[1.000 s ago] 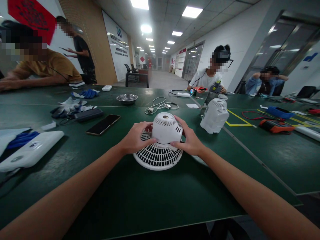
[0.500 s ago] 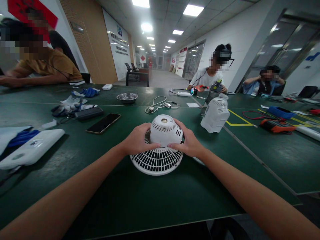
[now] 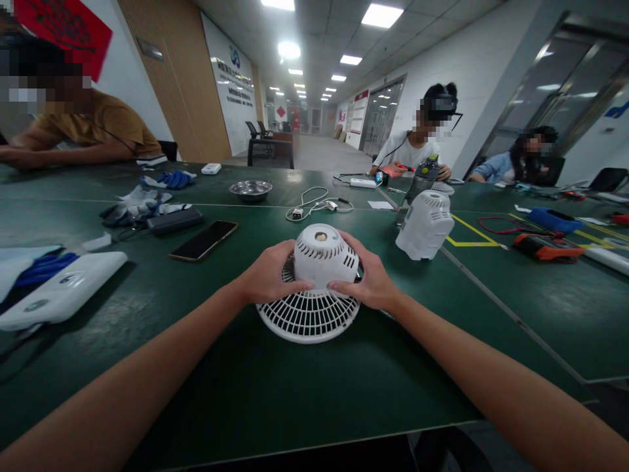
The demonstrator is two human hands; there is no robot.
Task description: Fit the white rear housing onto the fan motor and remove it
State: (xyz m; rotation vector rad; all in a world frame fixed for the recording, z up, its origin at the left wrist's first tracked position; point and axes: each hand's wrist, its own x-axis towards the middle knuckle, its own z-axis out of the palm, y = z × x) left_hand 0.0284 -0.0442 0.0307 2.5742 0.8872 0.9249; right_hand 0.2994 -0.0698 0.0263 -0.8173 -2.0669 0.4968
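On the green table (image 3: 304, 400) sits a round white fan grille (image 3: 310, 322), the slotted white motor housing (image 3: 325, 257) above it, gripped between the curled fingers of the left hand (image 3: 269, 274) and right hand (image 3: 369, 274).

White vented housing (image 3: 324, 262), hole (image 3: 321, 236) upward; round white grille (image 3: 308, 322) beneath, on green table (image 3: 304, 400).

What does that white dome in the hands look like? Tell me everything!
The fan's motor housing looks like white plastic. It's rounded, with slots around its top and side, and a hole on top. It's over the round grille at the green table, between the left hand and right hand, both gripping it.
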